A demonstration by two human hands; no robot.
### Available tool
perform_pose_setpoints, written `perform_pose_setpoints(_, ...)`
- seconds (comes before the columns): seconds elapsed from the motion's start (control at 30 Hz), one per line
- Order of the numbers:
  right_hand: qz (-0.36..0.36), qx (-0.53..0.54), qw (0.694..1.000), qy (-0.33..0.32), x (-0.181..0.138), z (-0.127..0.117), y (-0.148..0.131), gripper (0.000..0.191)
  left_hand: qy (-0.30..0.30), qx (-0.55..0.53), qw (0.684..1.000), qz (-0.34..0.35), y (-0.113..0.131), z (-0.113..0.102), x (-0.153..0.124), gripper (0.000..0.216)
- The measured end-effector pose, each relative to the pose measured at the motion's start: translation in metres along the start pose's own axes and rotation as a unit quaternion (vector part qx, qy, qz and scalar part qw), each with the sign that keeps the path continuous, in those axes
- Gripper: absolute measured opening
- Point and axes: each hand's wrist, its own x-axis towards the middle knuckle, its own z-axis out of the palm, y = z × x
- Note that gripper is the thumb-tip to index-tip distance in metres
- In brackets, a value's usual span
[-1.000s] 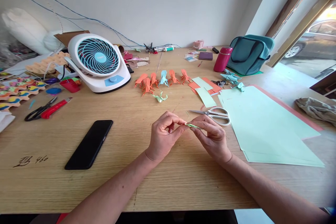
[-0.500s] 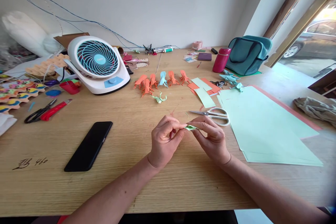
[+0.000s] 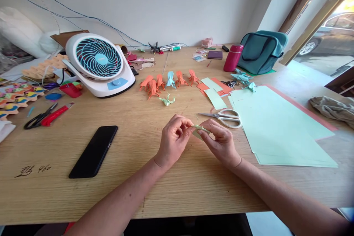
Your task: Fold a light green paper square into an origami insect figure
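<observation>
Between my two hands is a small folded piece of pale green paper (image 3: 198,133), partly covered by my fingers. My left hand (image 3: 174,137) pinches its left end between thumb and fingertips. On the other side my right hand (image 3: 220,140) grips it, thumb pressed on the near face. Just beyond my right hand lie white-handled scissors (image 3: 229,118). Farther off stand several folded orange paper figures (image 3: 153,87) and a blue one (image 3: 170,80), with a pale green folded figure (image 3: 167,100) in front of them.
Large green sheets (image 3: 282,129) cover the right side; cut strips (image 3: 215,99) lie behind the scissors. To the left are a black phone (image 3: 94,151), a red cutter knife (image 3: 56,114) and a fan (image 3: 99,64). A pink bottle (image 3: 233,58) and a teal bag (image 3: 261,51) stand behind.
The green paper has been turned in my fingers, so more of its flat face shows below them. Both hands stay closed on it. The whole view has shifted slightly.
</observation>
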Motion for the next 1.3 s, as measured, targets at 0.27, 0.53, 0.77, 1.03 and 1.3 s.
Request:
perform_pose_setpoints(0.27, 0.099, 0.031, 0.994, -0.024, -0.004, 0.003, 0.010, 0.027, 0.007, 0.006, 0.999, -0.049, -0.007, 0.001, 0.000, 0.015)
perform_pose_setpoints(0.53, 0.194, 0.081, 0.977, -0.040, -0.004, 0.007, 0.016, 0.026, 0.009, -0.078, 0.983, -0.168, -0.018, 0.006, -0.001, 0.018)
perform_pose_setpoints(0.77, 0.206, 0.074, 0.975, -0.028, -0.002, 0.009, 0.012, 0.031, 0.015, -0.014, 0.996, -0.085, -0.013, 0.005, 0.000, 0.017)
perform_pose_setpoints(1.03, 0.250, 0.175, 0.951, -0.049, 0.000, 0.014, 0.012, 0.041, 0.008, -0.063, 0.992, -0.113, -0.019, 0.006, 0.003, 0.014)
perform_pose_setpoints(1.3, 0.239, 0.208, 0.948, -0.014, 0.003, 0.010, 0.017, 0.064, 0.007, -0.154, 0.970, -0.187, -0.021, 0.010, 0.005, 0.027)
